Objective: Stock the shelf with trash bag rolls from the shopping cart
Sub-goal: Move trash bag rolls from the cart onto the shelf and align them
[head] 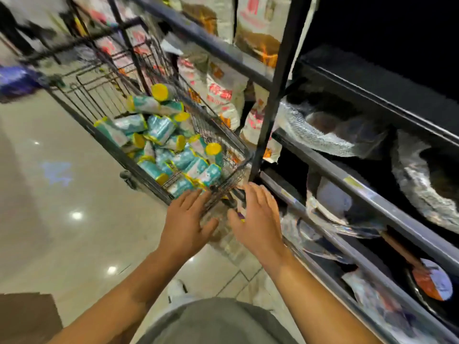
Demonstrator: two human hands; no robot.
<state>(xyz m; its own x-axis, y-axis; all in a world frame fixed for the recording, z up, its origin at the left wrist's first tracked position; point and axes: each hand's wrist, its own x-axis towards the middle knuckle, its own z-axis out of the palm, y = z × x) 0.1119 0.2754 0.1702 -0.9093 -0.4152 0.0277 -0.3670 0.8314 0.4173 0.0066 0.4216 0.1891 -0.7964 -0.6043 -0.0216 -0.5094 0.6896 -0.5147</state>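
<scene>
Upper centre of the frame: white printed bags with red lettering stand upright behind a black upright post. Right of the frame: pans wrapped in clear plastic lie tilted in dark compartments. Lower right: a spatula with an orange head. Left: glossy beige floor tiles with light reflections. Lower left corner: a brown cardboard box. Upper left: a blurred blue item.

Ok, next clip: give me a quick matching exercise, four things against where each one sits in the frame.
Things:
1. trash bag rolls
2. left hand
3. right hand
4. white sacks

Places:
A. on the shelf behind the cart
B. piled in the cart
C. at the cart's near edge
D. beside the shelf rail

Pairs: 1-B, 2-C, 3-D, 4-A
</scene>
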